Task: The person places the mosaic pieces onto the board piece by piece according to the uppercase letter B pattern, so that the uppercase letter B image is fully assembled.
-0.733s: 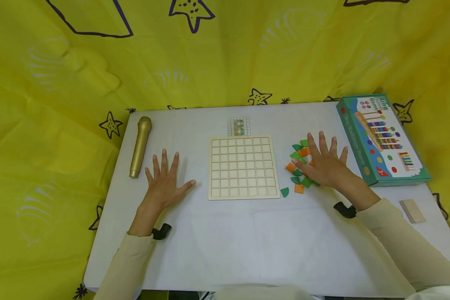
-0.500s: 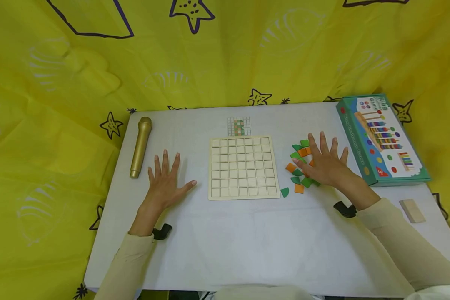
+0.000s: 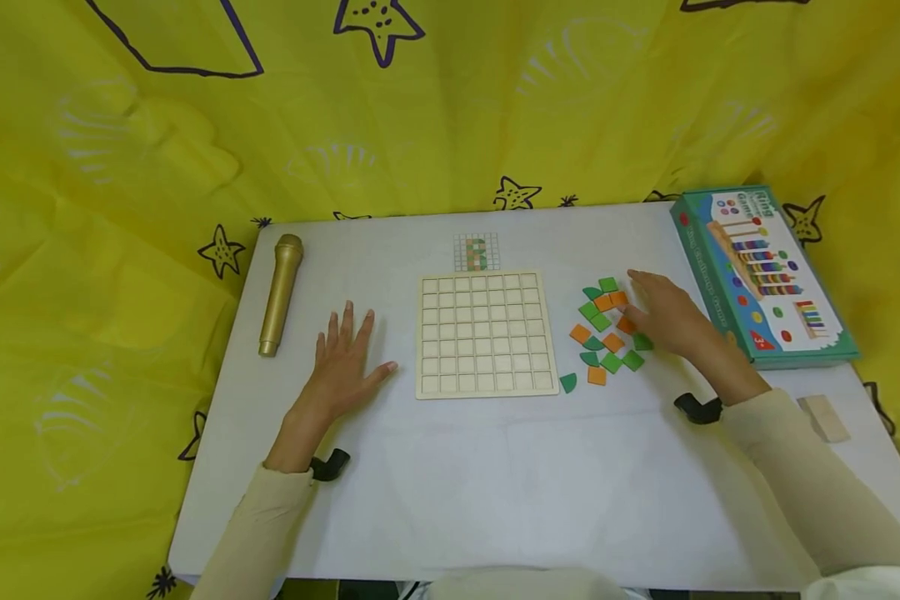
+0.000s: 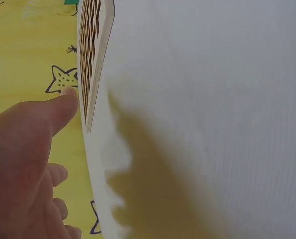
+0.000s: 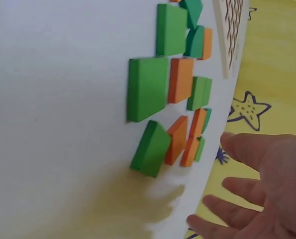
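A square wooden board with a grid of recesses lies mid-table, its cells bare. Beside its left edge my left hand is spread over the table, fingers straight, holding nothing; its thumb points toward the board in the left wrist view. Green and orange square tiles and dark green quarter-round tiles lie scattered right of the board. My right hand is at the right side of these tiles, fingers loosely extended. In the right wrist view its thumb and fingers stand apart with nothing between them.
A small pattern card with a coloured grid lies behind the board. At the left is a gold microphone. A green game box and a pale wooden block are at the right. A yellow curtain hangs behind the table.
My right hand has shifted right and turned, its spread fingers drawn closer together, uncovering more tiles. The left hand has slid slightly right and its fingers are closer together.
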`<state>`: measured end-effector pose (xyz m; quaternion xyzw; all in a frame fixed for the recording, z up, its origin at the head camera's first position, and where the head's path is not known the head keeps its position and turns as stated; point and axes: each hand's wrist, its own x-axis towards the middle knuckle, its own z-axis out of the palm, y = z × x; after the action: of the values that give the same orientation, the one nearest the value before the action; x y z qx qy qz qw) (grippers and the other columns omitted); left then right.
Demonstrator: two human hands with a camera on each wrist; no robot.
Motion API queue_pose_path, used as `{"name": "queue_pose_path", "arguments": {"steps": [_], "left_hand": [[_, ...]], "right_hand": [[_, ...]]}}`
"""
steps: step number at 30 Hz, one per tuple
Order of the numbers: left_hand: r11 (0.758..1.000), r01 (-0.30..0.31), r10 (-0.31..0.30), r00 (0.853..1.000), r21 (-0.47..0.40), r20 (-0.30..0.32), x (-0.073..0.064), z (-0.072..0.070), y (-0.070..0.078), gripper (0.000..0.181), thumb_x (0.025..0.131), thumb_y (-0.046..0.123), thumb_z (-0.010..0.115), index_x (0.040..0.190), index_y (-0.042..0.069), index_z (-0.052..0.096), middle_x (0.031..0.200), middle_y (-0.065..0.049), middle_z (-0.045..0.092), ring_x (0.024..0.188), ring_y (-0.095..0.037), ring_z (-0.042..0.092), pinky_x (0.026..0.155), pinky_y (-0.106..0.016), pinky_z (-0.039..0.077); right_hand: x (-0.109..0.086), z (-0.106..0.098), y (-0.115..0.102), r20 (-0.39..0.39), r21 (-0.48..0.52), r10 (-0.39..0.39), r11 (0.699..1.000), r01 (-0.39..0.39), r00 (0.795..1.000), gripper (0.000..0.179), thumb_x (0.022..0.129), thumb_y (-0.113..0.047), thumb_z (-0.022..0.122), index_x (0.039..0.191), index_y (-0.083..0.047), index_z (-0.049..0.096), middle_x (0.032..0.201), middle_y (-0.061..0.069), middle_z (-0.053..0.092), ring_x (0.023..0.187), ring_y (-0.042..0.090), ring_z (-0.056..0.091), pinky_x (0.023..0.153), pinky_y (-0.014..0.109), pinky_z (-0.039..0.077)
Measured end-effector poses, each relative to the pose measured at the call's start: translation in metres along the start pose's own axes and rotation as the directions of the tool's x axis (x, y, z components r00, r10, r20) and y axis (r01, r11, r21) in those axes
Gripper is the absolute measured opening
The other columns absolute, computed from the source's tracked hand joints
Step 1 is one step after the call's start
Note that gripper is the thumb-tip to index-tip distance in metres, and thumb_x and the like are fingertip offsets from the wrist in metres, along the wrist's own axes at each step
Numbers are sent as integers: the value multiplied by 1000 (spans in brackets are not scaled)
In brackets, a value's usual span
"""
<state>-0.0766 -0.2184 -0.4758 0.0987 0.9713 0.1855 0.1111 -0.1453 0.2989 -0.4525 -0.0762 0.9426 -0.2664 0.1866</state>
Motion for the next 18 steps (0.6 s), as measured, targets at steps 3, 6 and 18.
{"name": "queue_pose_path", "arguments": {"steps": [3, 6, 18], "left_hand": [[999, -27, 28, 999, -23, 23, 3, 3, 5, 91, 104, 54, 59, 170, 10, 14, 176, -21, -8, 161, -49, -9, 126, -71, 1], [997, -50, 53, 998, -59, 43, 6, 5, 9, 88, 106, 52, 58, 171, 11, 14, 177, -20, -3, 161, -49, -8, 126, -71, 1], [987, -127, 135, 987, -94, 88, 16, 15, 18, 70, 108, 41, 58, 169, 20, 29, 178, -15, 6, 162, -49, -2, 126, -72, 1]], "right_hand": [[3, 0, 5, -36, 23, -3, 1000, 4, 999, 65, 109, -23, 56, 161, 6, 30, 163, 39, 26, 148, 59, 27, 119, 74, 25], [6, 3, 11, -66, 60, -6, 998, 10, 998, 57, 110, -23, 55, 156, 6, 39, 157, 38, 35, 142, 57, 35, 117, 74, 30], [13, 11, 21, -67, 167, 5, 986, 6, 998, 50, 109, -24, 57, 148, 6, 50, 152, 36, 40, 141, 53, 36, 117, 72, 28]]}}
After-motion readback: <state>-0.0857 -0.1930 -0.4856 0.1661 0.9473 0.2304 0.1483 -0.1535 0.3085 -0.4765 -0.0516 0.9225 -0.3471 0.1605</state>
